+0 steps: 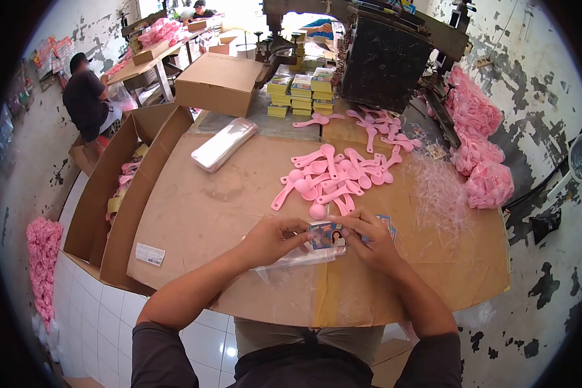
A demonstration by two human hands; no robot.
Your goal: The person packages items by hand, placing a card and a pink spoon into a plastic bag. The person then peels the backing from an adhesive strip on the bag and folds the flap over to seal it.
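Observation:
A blue printed card (328, 237) with a picture on it is held between my two hands. The fingers of my left hand (279, 238) pinch its left edge, and my right hand (370, 239) grips its right side from above. Clear plastic bags (297, 261) lie under and in front of the card. More blue cards (388, 224) show partly behind my right hand. A pink measuring spoon (317, 211) lies just beyond my fingertips, at the near side of a loose heap of pink spoons (343, 171).
A clear plastic pack (224, 145) lies behind my left hand. Stacks of yellow-edged cards (300, 96) stand at the back beside a black machine (383, 61). An open carton (119, 200) borders the left edge, and bagged pink spoons (488, 184) the right. A person (84, 97) sits far left.

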